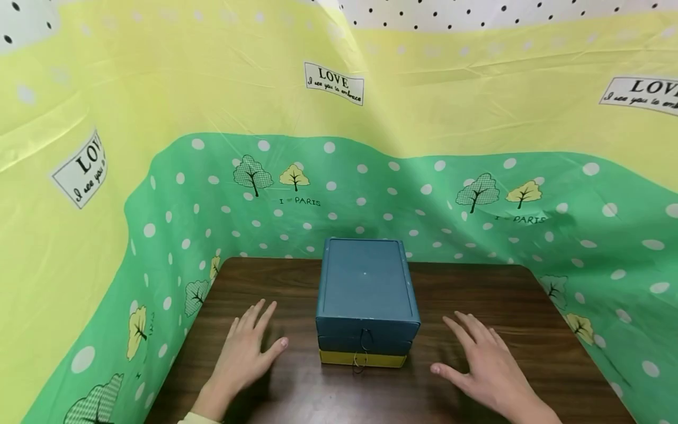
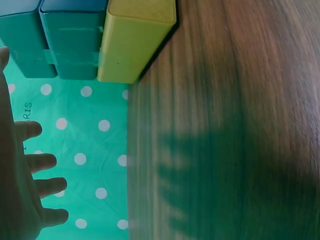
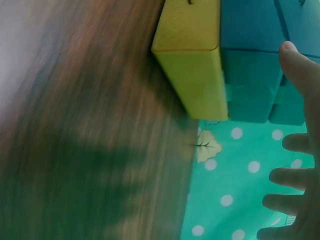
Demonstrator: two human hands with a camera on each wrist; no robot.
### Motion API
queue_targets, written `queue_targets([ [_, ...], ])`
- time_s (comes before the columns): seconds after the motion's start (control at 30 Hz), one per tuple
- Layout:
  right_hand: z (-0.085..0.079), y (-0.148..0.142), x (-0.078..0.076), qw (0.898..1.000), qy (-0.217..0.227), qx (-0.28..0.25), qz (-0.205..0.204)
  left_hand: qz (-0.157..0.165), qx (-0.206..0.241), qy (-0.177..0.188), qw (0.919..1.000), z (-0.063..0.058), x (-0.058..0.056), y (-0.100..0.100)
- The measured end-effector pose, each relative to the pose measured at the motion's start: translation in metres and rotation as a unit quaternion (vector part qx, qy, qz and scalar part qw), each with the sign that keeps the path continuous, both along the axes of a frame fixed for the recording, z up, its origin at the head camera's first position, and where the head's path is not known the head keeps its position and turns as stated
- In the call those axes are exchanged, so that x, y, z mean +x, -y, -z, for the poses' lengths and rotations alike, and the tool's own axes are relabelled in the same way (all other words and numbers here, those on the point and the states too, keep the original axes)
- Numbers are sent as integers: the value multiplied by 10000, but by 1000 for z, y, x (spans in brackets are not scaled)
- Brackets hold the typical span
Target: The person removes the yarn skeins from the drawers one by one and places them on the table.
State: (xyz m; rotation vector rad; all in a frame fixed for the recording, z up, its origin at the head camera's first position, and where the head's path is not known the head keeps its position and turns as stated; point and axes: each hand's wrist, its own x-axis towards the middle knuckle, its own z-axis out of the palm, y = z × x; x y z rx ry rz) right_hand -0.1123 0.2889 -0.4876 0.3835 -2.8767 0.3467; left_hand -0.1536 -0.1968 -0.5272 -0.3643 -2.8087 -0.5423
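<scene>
A stack of two blue boxes point(image 1: 366, 281) on one yellow box point(image 1: 339, 358) stands on the brown wooden table, with thin dark loops on its front. To the left of the stack, my left hand point(image 1: 245, 352) hovers with fingers spread, touching nothing. My right hand point(image 1: 486, 368) is held on the other side, also apart from the boxes, its fingers extended. In the left wrist view the yellow box point(image 2: 135, 42) and blue boxes point(image 2: 75, 40) show their sides. The right wrist view has the yellow box point(image 3: 195, 75) beside the blue ones point(image 3: 250, 75).
Dark wood-grain table point(image 1: 281, 277) lies under the stack and both hands. A yellow and green printed curtain point(image 1: 371, 194) hangs close behind the table's far edge and along both its sides.
</scene>
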Motion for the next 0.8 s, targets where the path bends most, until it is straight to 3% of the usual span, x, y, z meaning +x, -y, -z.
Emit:
queue_targets([
  [0.3, -14, 14, 8, 9990, -81, -434, -67, 49, 591, 123, 9982, -3, 1, -5],
  [0.5, -21, 19, 9, 9973, -59, -732, 43, 263, 1150, 132, 9929, -8, 0, -11],
  [0.8, -32, 29, 14, 9907, -771, -1119, -120, 548, 1968, 143, 9788, -14, -2, -20],
])
